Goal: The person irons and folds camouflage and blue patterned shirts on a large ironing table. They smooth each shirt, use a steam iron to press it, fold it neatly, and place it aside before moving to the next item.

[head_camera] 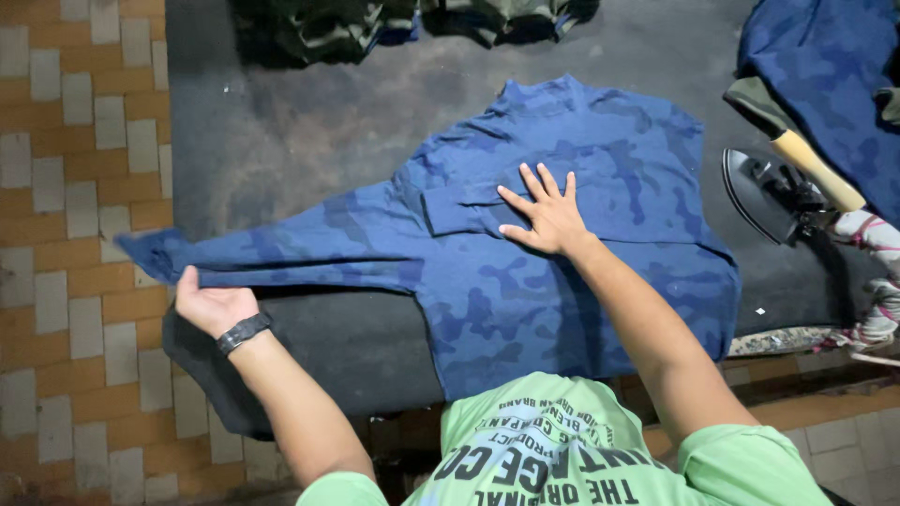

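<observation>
1. Blue camouflage-patterned long-sleeved shirt [562, 244] lies spread flat on a dark grey padded ironing table [309, 122].
2. Right hand [547, 218] rests palm-down on the shirt's chest, fingers spread.
3. Left hand [211, 302], black wristband, pinches the extended sleeve's end at the table's edge.
4. Black iron with wooden handle [783, 183] stands just beside the shirt.

No packages, labels, signs or screens here
</observation>
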